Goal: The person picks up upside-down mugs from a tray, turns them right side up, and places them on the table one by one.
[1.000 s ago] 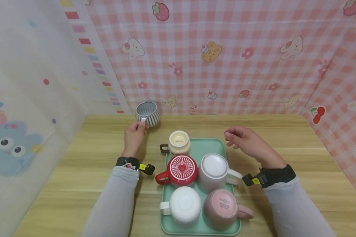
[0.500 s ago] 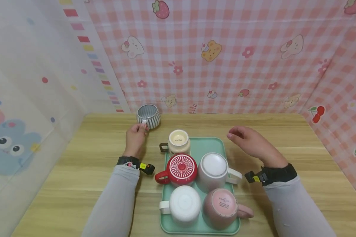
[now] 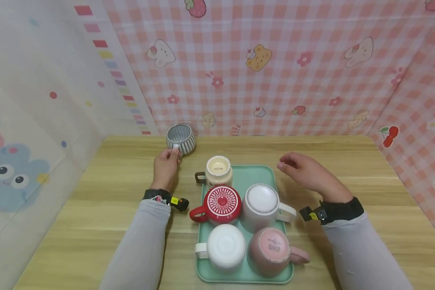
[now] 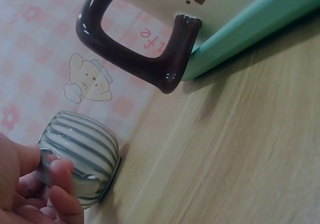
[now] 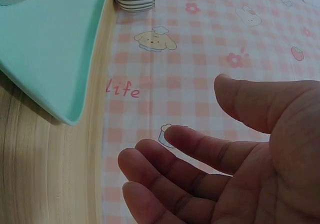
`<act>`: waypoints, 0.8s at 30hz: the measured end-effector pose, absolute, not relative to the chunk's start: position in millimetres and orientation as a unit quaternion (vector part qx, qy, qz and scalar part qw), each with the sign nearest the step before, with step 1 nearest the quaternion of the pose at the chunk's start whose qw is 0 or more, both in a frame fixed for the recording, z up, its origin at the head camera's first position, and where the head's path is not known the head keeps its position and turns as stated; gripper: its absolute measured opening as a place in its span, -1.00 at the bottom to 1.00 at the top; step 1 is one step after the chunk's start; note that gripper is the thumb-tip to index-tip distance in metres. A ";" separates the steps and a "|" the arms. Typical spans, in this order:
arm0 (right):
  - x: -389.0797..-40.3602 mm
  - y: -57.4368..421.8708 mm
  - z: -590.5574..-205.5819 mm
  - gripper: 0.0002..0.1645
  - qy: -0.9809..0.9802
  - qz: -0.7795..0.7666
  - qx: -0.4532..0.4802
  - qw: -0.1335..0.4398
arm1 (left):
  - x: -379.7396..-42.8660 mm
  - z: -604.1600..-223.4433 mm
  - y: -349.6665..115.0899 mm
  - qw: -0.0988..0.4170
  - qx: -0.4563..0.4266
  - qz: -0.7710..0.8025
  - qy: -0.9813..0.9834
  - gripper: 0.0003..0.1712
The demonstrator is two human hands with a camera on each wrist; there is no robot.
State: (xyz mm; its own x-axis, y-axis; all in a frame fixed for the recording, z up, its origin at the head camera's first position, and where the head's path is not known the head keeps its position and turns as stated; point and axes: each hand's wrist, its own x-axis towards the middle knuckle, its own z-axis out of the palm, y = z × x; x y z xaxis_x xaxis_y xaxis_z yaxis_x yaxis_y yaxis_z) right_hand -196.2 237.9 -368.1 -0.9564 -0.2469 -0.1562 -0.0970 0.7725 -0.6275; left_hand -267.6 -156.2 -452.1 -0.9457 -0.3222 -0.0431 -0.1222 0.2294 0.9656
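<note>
My left hand (image 3: 164, 169) pinches the handle of a grey-and-white striped mug (image 3: 186, 144) near the table's back edge. The mug stands mouth up, and in the left wrist view its striped side (image 4: 92, 139) shows beyond the curled fingers. To the right of the tray, my right hand (image 3: 309, 174) hovers with loosely bent fingers and holds nothing. Five-finger detail is clearer in the right wrist view, where the thumb (image 5: 240, 99) stands apart from the fingers. On the green tray (image 3: 253, 173), several mugs stand upside down, the nearest to my left hand being a cream mug (image 3: 218, 171) with a brown handle.
Behind the cream mug's front side sits a red mug (image 3: 222, 204), with a pale grey mug (image 3: 262, 205) to its right. A white mug (image 3: 226, 246) and a pink mug (image 3: 270, 249) occupy the tray's near end. Patterned cloth (image 3: 224, 68) rises behind the wooden table (image 3: 105, 193).
The striped mug has come down slightly toward the table in my left hand since a second ago. My right hand has shifted a little to the right. The tray's mugs keep their places.
</note>
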 end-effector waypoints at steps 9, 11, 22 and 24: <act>-195.8 236.6 -369.9 -0.36 0.934 -0.323 -0.100 0.115 | -265.1 -447.3 -155.3 0.066 0.142 -0.582 -0.798 -0.55; -195.7 236.4 -370.1 -0.36 0.934 -0.324 -0.101 0.114 | -264.3 -444.8 -155.9 0.064 0.139 -0.568 -0.809 -0.53; -195.4 235.6 -370.2 -0.33 0.932 -0.327 -0.103 0.120 | -252.7 -416.5 -152.5 0.106 0.071 -0.450 -0.884 -0.39; -195.5 235.6 -370.2 -0.32 0.932 -0.327 -0.104 0.121 | -247.7 -407.3 -148.6 0.086 0.052 -0.423 -0.901 -0.38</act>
